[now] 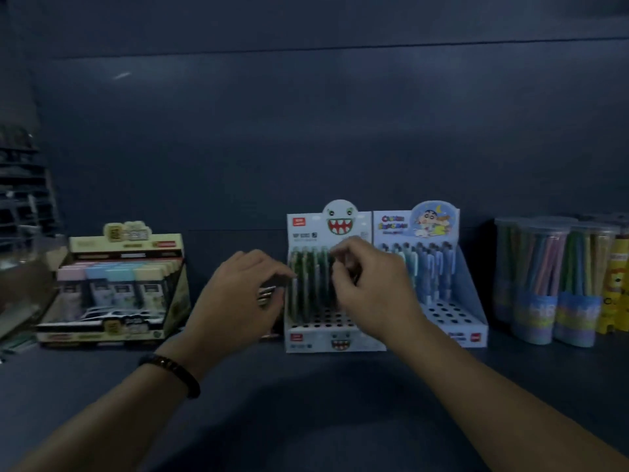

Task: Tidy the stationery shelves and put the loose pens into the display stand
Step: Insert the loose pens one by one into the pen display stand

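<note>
Where shelf (306,403) meets wall (306,131), left grip (235,294) clutching pens (267,294), right grip (371,284) pinching a pen (327,291)

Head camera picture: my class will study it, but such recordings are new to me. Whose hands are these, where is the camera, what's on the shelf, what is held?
No robot: a person wears one camera on the head, looking down at their hands. The left hand grips a few loose pens. The right hand pinches a pen standing in the monster-face display stand, whose front holes are free. On the dark shelf stand a cartoon pen stand beside it, a box of pastel cases to the left, and tubs of pencils to the right.
</note>
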